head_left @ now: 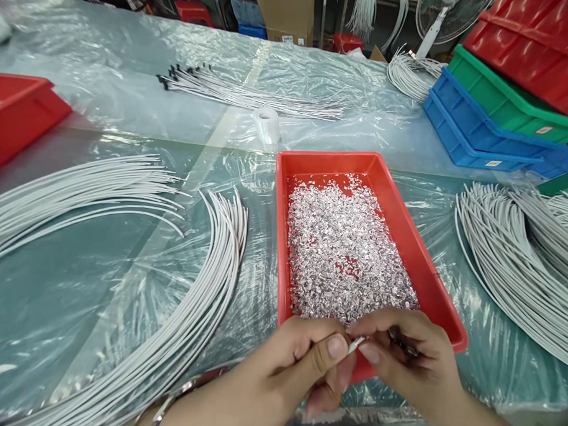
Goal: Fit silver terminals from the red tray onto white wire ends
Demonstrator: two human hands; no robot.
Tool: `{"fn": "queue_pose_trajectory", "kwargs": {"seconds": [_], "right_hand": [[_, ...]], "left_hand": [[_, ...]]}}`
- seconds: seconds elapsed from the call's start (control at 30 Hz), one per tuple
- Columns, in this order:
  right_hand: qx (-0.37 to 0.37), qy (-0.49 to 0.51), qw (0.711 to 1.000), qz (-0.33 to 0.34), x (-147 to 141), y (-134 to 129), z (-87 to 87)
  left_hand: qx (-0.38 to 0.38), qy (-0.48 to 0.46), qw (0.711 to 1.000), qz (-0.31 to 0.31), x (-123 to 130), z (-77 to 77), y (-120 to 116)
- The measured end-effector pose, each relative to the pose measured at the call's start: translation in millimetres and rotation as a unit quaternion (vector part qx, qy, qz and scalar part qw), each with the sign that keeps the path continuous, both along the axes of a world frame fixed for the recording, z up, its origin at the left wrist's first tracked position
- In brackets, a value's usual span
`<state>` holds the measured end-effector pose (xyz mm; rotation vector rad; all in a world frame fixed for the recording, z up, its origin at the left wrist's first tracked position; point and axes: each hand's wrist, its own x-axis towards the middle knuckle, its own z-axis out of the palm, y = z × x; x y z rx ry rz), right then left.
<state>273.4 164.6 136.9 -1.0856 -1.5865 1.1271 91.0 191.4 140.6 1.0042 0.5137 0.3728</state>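
Over the near edge of a red tray (pixel 423 264), both hands meet. My left hand (pixel 308 367) is closed, its thumb and fingers pinching the end of a white cable (pixel 356 344). Close beside the cable tip is my right hand (pixel 405 358), thumb and forefinger nearly together; some small dark metallic pieces (pixel 403 342) show within its curled fingers. What its fingertips hold is too small to make out. Many small silvery metal pieces (pixel 341 248) cover the tray's bottom. A bundle of white cables (pixel 211 271) curves along the left of the tray.
More white cables lie at left (pixel 78 195) and right (pixel 518 261). Behind the tray are a clear tape roll (pixel 267 126) and black-ended cables (pixel 242 93). Stacked bins (pixel 504 118) stand at the back right, another red tray (pixel 20 116) at far left.
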Motion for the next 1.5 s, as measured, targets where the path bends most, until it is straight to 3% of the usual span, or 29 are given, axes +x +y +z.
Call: {"fn": "queue_pose_trajectory", "kwargs": {"seconds": [0.43, 0.63, 0.77, 1.03, 1.2, 1.5], "right_hand": [[-0.02, 0.006, 0.999, -0.035, -4, 0, -0.2], [0.013, -0.02, 0.998, -0.052, -2, -1, -0.8], [0.01, -0.027, 0.999, -0.044, 0, -2, -0.9], [-0.081, 0.047, 0.995, -0.014, 0, -6, -8.8], [-0.187, 0.089, 0.978, 0.026, 5, -7, -9.0], [-0.229, 0.134, 0.963, 0.048, 8, -7, -10.9]], "left_hand": [[0.156, 0.111, 0.98, 0.055, 3, -1.2, -5], [0.287, 0.14, 0.939, 0.131, 5, -6.0, -7], [0.324, 0.145, 0.92, 0.166, 7, -7.9, -7], [0.418, 0.15, 0.871, 0.207, 3, -11.1, -13], [0.446, 0.151, 0.861, 0.19, -1, -11.5, -15], [0.414, 0.111, 0.879, 0.208, 1, -10.1, -10]]}}
